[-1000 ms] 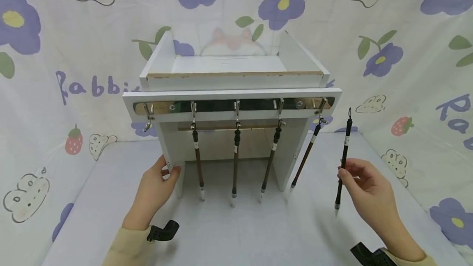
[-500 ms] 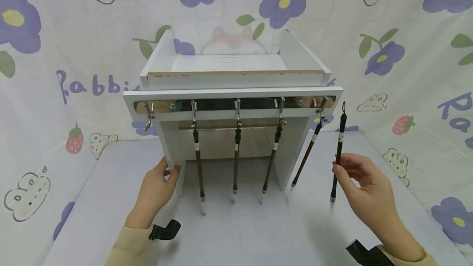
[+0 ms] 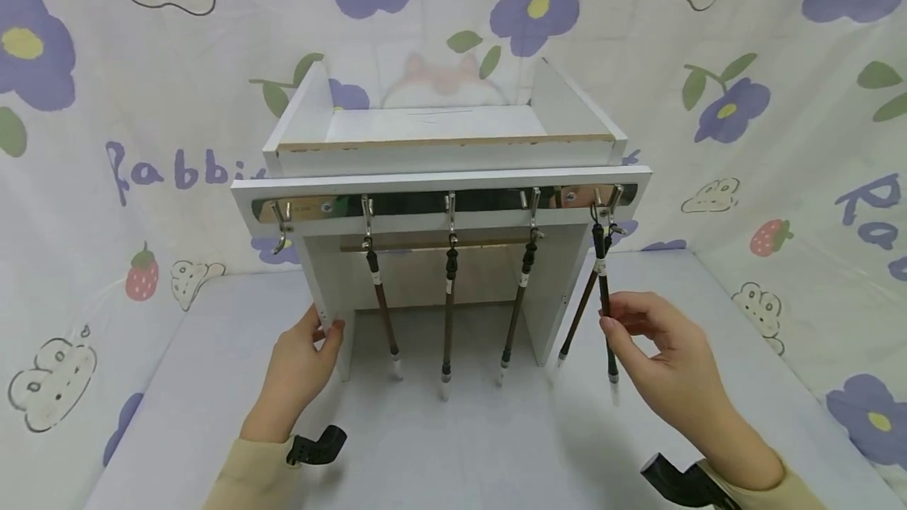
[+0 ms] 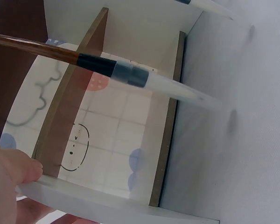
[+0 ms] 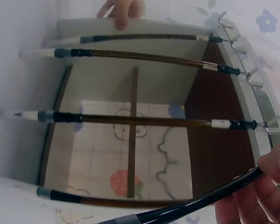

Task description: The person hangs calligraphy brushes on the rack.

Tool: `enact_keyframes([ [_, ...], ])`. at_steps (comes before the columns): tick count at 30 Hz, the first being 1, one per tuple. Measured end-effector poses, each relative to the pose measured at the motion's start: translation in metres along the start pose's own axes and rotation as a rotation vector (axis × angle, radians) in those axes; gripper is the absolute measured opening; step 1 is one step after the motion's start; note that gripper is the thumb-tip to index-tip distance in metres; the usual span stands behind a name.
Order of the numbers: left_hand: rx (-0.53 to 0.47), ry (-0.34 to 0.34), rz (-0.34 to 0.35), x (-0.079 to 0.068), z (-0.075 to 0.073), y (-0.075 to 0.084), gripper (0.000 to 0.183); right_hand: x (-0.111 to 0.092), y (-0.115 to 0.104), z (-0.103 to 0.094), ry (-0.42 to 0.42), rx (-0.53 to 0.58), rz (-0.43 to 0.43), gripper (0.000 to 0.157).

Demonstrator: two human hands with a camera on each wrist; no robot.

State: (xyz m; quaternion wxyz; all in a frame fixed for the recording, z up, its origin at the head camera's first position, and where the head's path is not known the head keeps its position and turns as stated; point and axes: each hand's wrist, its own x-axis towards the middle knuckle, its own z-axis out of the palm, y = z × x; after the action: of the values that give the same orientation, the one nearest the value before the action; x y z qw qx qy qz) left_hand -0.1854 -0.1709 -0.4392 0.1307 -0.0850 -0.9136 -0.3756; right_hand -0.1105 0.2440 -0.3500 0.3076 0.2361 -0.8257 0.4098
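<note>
My right hand pinches a dark writing brush by its handle, thumb against fingers. The brush hangs nearly upright, tip down. Its top loop is at the rightmost hook; whether it is over a prong cannot be made out. Behind it another brush hangs slanted from that same hook, crossing it in the head view. My left hand grips the front edge of the left side panel of a white wooden stand. In the left wrist view, the thumb presses on that panel.
Along the stand's front board runs a shiny hook rail. A left brush, a middle brush and a right brush hang from its inner hooks. The leftmost hook bears no brush. A patterned cloth stands behind.
My right hand has moved left with the brush, bringing its loop from beside the stand to the rightmost hook. The left hand has kept its hold. The left hanging brush swings slightly.
</note>
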Motion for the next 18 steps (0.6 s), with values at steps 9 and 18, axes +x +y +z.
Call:
enact_keyframes([
  [9,0.008,0.012,0.008,-0.001,0.001,-0.001,0.040,0.007,-0.005,0.014,-0.046,0.032,-0.065,0.034],
  [18,0.003,0.008,0.004,-0.001,0.002,-0.001,0.040,0.011,-0.011,0.025,-0.090,0.033,-0.071,0.033],
])
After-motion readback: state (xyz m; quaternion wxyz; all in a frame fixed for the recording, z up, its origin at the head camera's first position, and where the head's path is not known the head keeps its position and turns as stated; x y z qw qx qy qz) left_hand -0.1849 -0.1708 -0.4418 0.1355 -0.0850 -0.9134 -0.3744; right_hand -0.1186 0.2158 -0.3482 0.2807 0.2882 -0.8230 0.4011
